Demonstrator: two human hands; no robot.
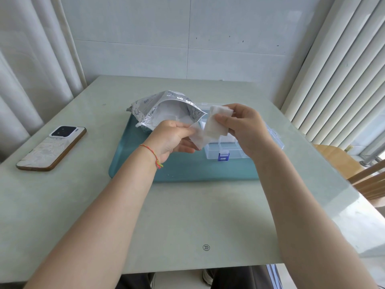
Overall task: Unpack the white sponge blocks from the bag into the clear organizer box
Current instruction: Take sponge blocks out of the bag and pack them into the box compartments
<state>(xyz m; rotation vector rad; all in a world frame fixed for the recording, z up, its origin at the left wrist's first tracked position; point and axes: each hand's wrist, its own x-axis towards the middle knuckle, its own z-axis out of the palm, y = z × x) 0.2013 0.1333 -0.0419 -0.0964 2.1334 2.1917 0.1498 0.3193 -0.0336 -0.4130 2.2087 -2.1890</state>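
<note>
Sitting at the pale green desk [83, 205], I have the clear plastic organizer box with a blue latch [233, 149] directly beneath my right hand [245, 130], which pinches two white sponge blocks [214, 124], long axis pointing down toward it. My left hand [173, 138] pinches another block [198, 136], nearer the opened silver foil bag [166, 109].

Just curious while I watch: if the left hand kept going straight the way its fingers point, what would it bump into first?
Probably the white sponge piece held by the right hand; the left hand, pinching its own piece, points right toward it. Depth is unclear from one view.
</note>
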